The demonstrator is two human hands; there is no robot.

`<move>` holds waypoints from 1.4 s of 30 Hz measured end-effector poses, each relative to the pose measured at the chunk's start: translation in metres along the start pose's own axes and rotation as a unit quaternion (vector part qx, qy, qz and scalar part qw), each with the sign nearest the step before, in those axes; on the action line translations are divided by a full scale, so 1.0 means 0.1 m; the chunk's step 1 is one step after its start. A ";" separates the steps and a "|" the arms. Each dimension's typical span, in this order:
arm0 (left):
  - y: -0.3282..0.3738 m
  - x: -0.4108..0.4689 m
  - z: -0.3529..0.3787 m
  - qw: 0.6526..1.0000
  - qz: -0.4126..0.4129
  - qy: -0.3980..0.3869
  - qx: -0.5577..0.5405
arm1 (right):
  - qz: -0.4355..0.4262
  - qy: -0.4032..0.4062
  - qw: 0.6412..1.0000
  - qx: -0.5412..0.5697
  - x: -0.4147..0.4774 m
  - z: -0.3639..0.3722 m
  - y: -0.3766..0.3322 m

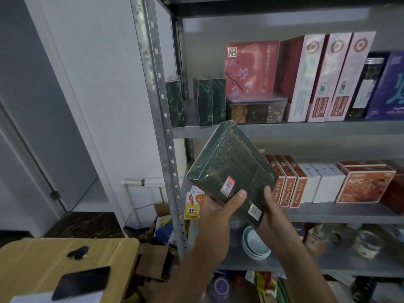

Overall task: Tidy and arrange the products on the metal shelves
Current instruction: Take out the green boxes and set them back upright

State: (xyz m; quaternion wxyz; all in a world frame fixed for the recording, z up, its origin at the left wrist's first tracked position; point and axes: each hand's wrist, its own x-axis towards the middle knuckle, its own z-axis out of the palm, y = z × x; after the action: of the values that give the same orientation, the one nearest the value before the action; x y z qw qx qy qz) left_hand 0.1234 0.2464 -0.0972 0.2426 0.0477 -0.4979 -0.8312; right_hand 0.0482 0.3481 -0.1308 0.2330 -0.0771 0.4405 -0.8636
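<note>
Before the grey metal shelves [306,129], a dark green wrapped box [229,169] is held tilted in the air (just below similar green boxes [211,102] standing upright), the left hand [218,207] gripping its lower edge, the right hand [274,207] curled round its side.

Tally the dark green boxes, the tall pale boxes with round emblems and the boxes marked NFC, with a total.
Dark green boxes: 4
Tall pale boxes with round emblems: 3
Boxes marked NFC: 1
Total: 8
</note>
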 end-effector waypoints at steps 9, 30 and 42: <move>0.27 0.07 -0.45 0.999 -0.035 -0.023 -0.032 | -0.070 0.073 0.991 -0.082 -0.14 -0.11 -0.35; 0.32 0.21 -0.45 0.929 0.003 0.045 0.366 | -0.103 0.028 0.971 -0.214 -0.40 0.10 -0.44; 0.34 -0.07 0.04 0.971 -0.018 -0.145 0.188 | -0.259 -0.006 0.855 -0.449 -0.55 0.39 -0.07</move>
State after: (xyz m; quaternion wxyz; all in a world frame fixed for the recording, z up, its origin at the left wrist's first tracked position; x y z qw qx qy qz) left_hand 0.1408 0.2396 -0.0673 0.1395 -0.0193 -0.6738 -0.7254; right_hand 0.1076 0.3489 -0.0980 -0.0566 -0.2904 0.7428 -0.6006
